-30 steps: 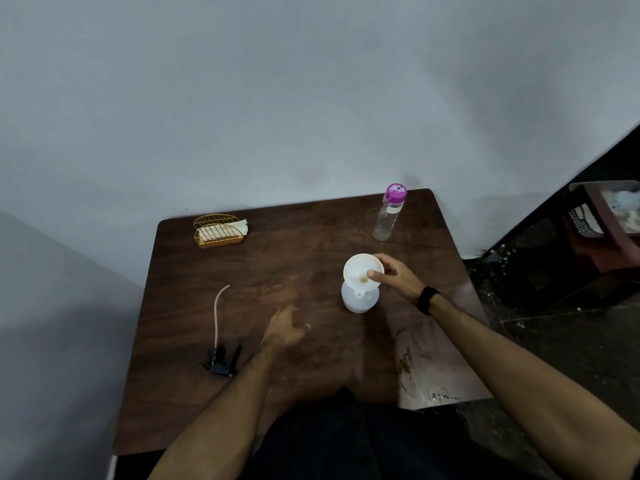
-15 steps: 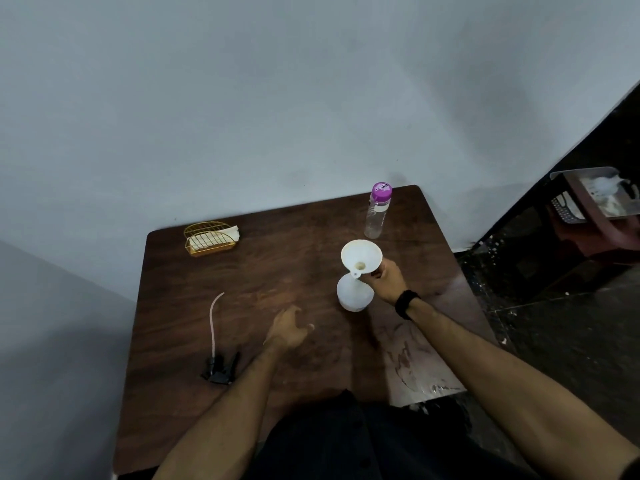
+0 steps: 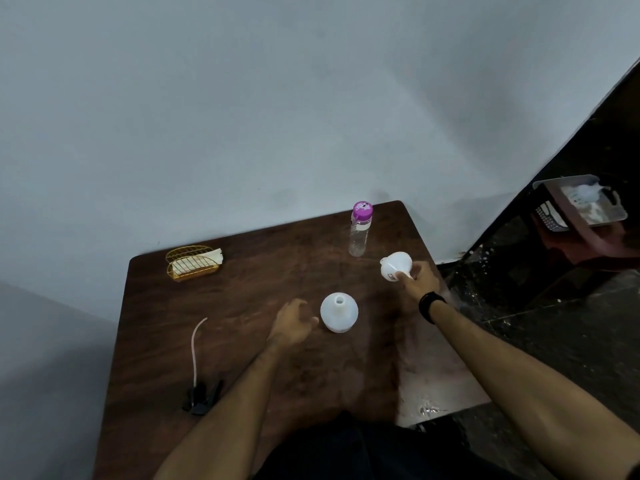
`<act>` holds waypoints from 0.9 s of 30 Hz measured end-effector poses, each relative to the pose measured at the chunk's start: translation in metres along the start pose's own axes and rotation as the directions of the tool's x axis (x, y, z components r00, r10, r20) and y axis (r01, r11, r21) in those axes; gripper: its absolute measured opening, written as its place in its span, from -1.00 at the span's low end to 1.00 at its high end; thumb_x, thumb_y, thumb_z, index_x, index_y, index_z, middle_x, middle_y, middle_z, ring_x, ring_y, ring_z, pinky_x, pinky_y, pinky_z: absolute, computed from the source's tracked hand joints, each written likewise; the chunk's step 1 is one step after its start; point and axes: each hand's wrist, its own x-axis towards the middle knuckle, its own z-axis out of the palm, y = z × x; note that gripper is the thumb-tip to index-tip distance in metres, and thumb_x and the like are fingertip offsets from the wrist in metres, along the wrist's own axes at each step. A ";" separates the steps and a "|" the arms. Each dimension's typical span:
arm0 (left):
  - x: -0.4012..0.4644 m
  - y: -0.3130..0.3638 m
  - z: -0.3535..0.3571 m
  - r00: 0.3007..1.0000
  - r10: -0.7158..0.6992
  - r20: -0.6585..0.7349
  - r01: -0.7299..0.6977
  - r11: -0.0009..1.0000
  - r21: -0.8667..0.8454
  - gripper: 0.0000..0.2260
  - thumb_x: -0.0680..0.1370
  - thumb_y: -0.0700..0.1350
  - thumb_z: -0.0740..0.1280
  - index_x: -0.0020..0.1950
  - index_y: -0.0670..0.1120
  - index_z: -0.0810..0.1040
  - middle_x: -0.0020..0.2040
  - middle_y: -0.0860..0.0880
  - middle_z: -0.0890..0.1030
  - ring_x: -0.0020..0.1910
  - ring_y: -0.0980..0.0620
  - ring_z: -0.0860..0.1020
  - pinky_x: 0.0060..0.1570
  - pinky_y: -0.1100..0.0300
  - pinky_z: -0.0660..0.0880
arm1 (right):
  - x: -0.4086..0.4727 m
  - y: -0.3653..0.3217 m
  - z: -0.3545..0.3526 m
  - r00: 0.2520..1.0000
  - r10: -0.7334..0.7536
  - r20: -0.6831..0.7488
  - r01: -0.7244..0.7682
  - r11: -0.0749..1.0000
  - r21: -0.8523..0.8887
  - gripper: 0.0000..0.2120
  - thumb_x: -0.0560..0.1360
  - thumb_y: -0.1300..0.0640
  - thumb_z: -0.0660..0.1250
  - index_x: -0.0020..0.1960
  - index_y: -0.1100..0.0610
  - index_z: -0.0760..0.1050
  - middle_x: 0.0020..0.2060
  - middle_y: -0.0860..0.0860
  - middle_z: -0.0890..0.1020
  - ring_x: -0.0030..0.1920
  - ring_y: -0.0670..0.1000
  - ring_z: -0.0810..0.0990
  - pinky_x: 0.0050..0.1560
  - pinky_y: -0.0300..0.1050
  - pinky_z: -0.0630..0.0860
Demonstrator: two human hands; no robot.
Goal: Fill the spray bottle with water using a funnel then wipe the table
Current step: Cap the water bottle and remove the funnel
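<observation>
Pale grey wall fills the upper half of our view, and below it sits our dark brown wooden table (image 3: 242,289) with a wet, glossy patch near its right front corner.

Our right hand (image 3: 420,280), with a black band on the wrist (image 3: 431,306), holds the white plastic funnel (image 3: 394,266) over the right side of the table. The fingers are closed around the narrow spout, and the wide mouth is tipped away toward the wall. The funnel is clear of the bottle and well apart from it.

Our left hand (image 3: 291,323) rests low over the table just beside the round white plastic spray bottle body (image 3: 338,311), on its left. The fingers are loosely curled and slightly spread, and they pinch nothing; we cannot tell whether the thumb tip touches the bottle. The bottle stands upright near the middle of the table with its neck open.

Behind it, near the far edge, stands 1 clear plastic water bottle with a purple cap (image 3: 360,230), upright and capped. At the far left corner sits a gold wire holder with white napkins (image 3: 194,263). Near the left front lies the black spray trigger head with its thin pale dip tube (image 3: 199,382), flat on the wood and well apart from both hands.

To the right, beyond the table, the floor is dark and a grey plastic basket (image 3: 581,202) stands on a reddish stool.
</observation>
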 end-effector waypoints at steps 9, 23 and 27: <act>0.060 0.099 -0.021 0.988 0.144 -0.047 -0.142 0.989 0.044 -0.50 0.46 0.07 0.46 0.34 -0.06 0.45 0.22 -0.11 0.50 0.20 -0.09 0.53 0.21 0.06 0.49 | 0.057 -0.020 -0.019 0.992 -0.121 0.042 0.127 0.970 -0.206 -0.80 0.45 0.01 0.40 0.02 0.07 0.60 0.00 0.11 0.67 0.03 0.16 0.61 -0.06 -0.08 0.53; 0.143 0.214 -0.013 0.974 0.178 -0.138 -0.166 0.981 0.096 -0.25 0.40 0.02 0.53 0.51 0.10 0.24 0.30 -0.09 0.41 0.23 -0.12 0.53 0.20 -0.04 0.54 | 0.161 -0.041 -0.003 0.968 -0.123 0.221 0.192 0.926 -0.326 -0.66 0.54 0.04 0.23 0.27 0.09 0.54 0.19 0.17 0.60 0.22 0.22 0.52 0.17 0.03 0.50; 0.160 0.217 -0.007 0.972 0.195 -0.130 -0.170 0.969 0.180 -0.43 0.45 0.02 0.46 0.41 0.07 0.34 0.26 -0.06 0.50 0.22 -0.13 0.53 0.13 -0.05 0.53 | 0.178 -0.046 0.002 0.957 -0.127 0.261 0.221 0.902 -0.371 -0.66 0.50 0.04 0.27 0.24 0.07 0.56 0.17 0.16 0.61 0.17 0.22 0.56 0.15 0.02 0.53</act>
